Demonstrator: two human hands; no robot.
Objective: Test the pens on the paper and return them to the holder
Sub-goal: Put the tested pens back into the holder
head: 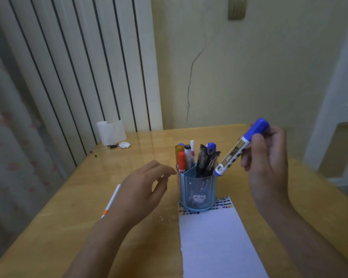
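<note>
Blue marker [240, 149] pinched in curled fingers of right hand [266, 157], long axis slanting down-left, lower end just beside right rim of holder [198, 189]; left hand [143, 185] loosely open, empty, left of holder; paper [215, 241] at holder's near side.

My two forearms come into view from the bottom edge, the left from about seven o'clock, the right from about five o'clock. Both are bare from elbow to wrist, with no sleeve showing. My left hand [144, 185] and my right hand [266, 155] wear nothing: no ring, watch, glove or bracelet that I can see. My nails look short and plain.
</note>
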